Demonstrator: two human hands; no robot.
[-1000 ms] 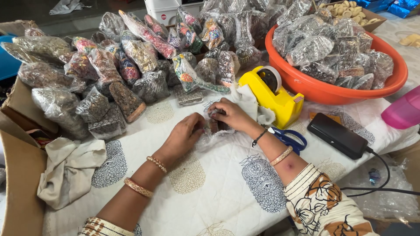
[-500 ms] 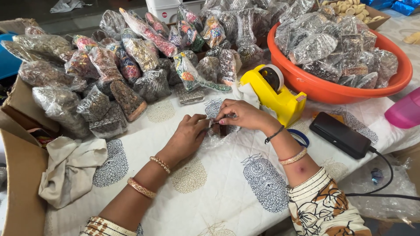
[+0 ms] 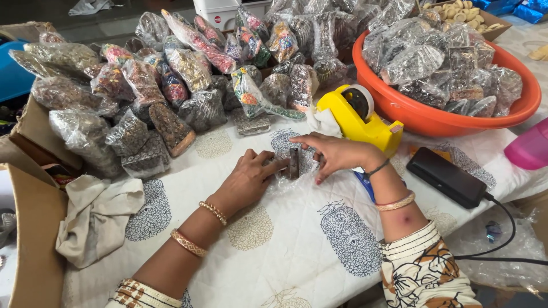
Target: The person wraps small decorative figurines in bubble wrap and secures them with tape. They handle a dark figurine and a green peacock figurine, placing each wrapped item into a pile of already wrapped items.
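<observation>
**Hands at a crowded packing desk**

A desk [image 3: 297, 256] under a white printed cloth fills the frame. Upper left lies a heap of wrapped packets [image 3: 171, 85]; upper right, an orange basin [image 3: 456, 114] holds more. At centre, the left hand [image 3: 248, 179] and right hand [image 3: 339, 154] press a small dark piece [image 3: 294, 163] in clear wrap, fingers narrowly closed on it, below the yellow tape dispenser [image 3: 357, 117].

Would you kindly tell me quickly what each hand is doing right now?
Left hand: closed on the small dark item in bubble wrap.
Right hand: fingers pressing the same item, not clearly gripping.
</observation>
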